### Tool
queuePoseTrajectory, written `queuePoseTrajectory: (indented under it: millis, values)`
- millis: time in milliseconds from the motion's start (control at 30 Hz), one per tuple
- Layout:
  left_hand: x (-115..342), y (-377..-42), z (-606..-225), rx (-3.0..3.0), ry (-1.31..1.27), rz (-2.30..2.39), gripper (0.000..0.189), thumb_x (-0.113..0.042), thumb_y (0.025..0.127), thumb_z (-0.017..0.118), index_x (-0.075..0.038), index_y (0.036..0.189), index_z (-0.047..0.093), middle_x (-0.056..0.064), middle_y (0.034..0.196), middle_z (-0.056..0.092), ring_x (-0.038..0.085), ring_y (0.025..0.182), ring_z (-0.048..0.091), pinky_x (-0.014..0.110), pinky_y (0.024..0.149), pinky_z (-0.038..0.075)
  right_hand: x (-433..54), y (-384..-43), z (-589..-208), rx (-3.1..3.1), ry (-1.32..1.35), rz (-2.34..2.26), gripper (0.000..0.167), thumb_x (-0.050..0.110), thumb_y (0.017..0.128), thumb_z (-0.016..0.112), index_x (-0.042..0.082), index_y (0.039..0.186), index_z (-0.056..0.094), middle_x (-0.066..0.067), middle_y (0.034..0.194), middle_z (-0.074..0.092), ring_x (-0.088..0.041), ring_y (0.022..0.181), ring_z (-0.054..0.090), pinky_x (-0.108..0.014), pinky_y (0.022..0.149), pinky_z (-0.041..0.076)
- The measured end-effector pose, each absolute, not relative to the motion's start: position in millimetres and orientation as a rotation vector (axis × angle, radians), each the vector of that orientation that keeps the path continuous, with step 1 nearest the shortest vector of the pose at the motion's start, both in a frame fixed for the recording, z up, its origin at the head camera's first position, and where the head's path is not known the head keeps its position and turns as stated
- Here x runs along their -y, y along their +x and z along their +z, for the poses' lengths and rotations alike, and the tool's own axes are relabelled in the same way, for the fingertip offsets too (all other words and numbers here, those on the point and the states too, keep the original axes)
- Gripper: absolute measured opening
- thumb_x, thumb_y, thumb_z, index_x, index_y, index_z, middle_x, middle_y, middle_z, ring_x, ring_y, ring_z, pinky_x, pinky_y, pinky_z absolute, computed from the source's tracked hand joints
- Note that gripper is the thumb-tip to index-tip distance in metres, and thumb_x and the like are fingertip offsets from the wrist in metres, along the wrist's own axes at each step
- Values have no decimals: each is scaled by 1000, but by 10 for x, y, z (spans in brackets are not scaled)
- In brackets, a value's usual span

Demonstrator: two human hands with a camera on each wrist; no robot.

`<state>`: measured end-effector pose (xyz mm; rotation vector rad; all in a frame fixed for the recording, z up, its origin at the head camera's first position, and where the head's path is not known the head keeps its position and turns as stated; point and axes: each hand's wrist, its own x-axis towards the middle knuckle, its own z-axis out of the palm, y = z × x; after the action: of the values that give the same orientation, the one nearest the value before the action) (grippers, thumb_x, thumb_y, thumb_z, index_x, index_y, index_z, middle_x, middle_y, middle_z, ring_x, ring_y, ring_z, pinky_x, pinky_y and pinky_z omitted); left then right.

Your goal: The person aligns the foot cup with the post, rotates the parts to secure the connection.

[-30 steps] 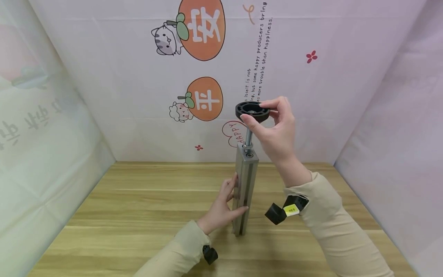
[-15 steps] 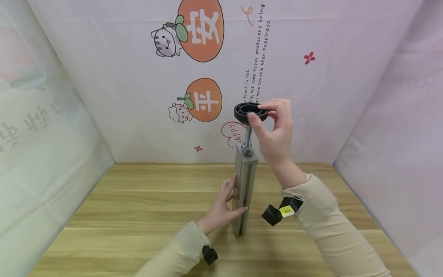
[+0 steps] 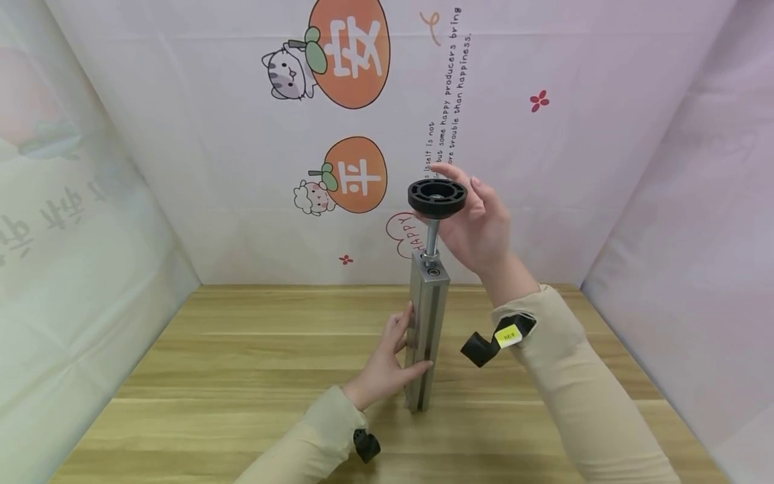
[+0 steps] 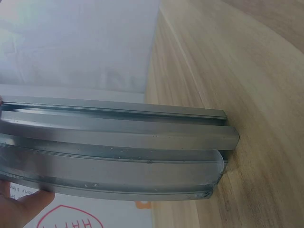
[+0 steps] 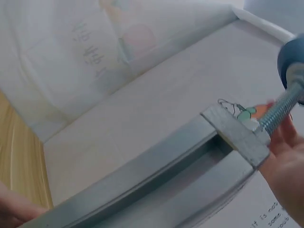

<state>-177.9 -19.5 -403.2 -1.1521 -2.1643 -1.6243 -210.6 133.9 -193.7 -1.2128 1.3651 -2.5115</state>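
Note:
A slotted aluminium profile stands upright on the table, with my left hand gripping its lower half between thumb and fingers. From the end plate on its top rises a threaded rod, which carries a black round levelling foot, hollow side up. My right hand is just behind and right of the foot, fingers loosely extended and partly hidden by it. In the left wrist view, the profile's bottom end meets the wood.
The wooden table reaches back to a white printed cloth. Cloth walls close off both sides. A black wrist camera is strapped at the right sleeve, another black camera at the left.
My right hand has let go of the levelling foot's rim, and its fingers have opened out and swung behind the foot. The left hand and profile keep their place.

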Motion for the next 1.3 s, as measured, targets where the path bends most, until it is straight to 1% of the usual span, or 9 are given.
queuePoseTrajectory:
  millis: [67, 133, 300, 500, 700, 800, 933, 1200, 1300]
  values:
    - [192, -1776, -4029, 2170, -1152, -1620, 106, 1, 81, 71, -33, 153, 2, 17, 130, 33, 26, 122, 38, 55, 98, 43, -1362, -2122, -1932, -1313, -1238, -2420, 44, 44, 88, 51, 19, 123, 50, -6, 110, 58, -18, 102, 54, -34, 95, 42]
    - [190, -1776, -4028, 2170, -1154, -1618, 106, 0, 81, 71, -33, 152, 1, 17, 130, 34, 26, 122, 38, 56, 98, 43, -1368, -2137, -1925, -1250, -1264, -2361, 46, 42, 87, 51, 18, 126, 49, -8, 114, 56, -20, 103, 55, -34, 97, 42]
    - [181, -1787, -4024, 2171, -1153, -1626, 106, 0, 81, 72, -33, 152, 2, 16, 129, 34, 24, 122, 38, 56, 98, 43, -1336, -2156, -1892, -1102, -1306, -2324, 50, 30, 83, 52, 15, 130, 47, -13, 118, 54, -22, 105, 55, -33, 98, 44]
    - [174, -1794, -4019, 2180, -1155, -1626, 105, 0, 81, 71, -33, 153, 2, 16, 129, 34, 26, 122, 38, 57, 99, 42, -1294, -2121, -1838, -1064, -1222, -2413, 53, 24, 72, 58, 17, 124, 49, -11, 118, 52, -22, 106, 51, -32, 96, 45]
    - [183, -1784, -4017, 2171, -1157, -1630, 104, 0, 81, 71, -31, 153, 2, 16, 130, 33, 25, 122, 38, 57, 99, 42, -1250, -2094, -1773, -1055, -1148, -2543, 51, 18, 64, 61, 18, 115, 59, -7, 116, 55, -22, 111, 47, -33, 97, 41]
    - [192, -1775, -4017, 2167, -1153, -1637, 103, 0, 81, 71, -29, 153, 3, 16, 130, 34, 25, 121, 39, 57, 99, 42, -1240, -2088, -1764, -1046, -1145, -2566, 48, 17, 63, 62, 18, 110, 63, -6, 113, 57, -21, 110, 46, -35, 95, 40]
    - [201, -1757, -4016, 2181, -1139, -1652, 103, 0, 81, 71, -29, 153, 3, 15, 130, 34, 25, 122, 39, 56, 100, 41, -1241, -2075, -1788, -1044, -1166, -2545, 44, 18, 64, 60, 18, 108, 65, -5, 109, 57, -20, 107, 47, -36, 92, 38]
    - [198, -1741, -4007, 2193, -1138, -1658, 102, -2, 82, 71, -30, 153, 4, 14, 129, 34, 25, 122, 39, 57, 100, 41, -1245, -2068, -1839, -1015, -1243, -2530, 40, 17, 70, 57, 17, 109, 65, -4, 107, 57, -19, 106, 47, -33, 90, 40]
    - [196, -1741, -4010, 2198, -1137, -1664, 103, -2, 81, 72, -29, 153, 3, 14, 130, 34, 25, 123, 38, 58, 100, 40, -1236, -2060, -1843, -1033, -1241, -2540, 39, 18, 70, 58, 18, 108, 66, -4, 107, 58, -19, 106, 47, -32, 89, 40]
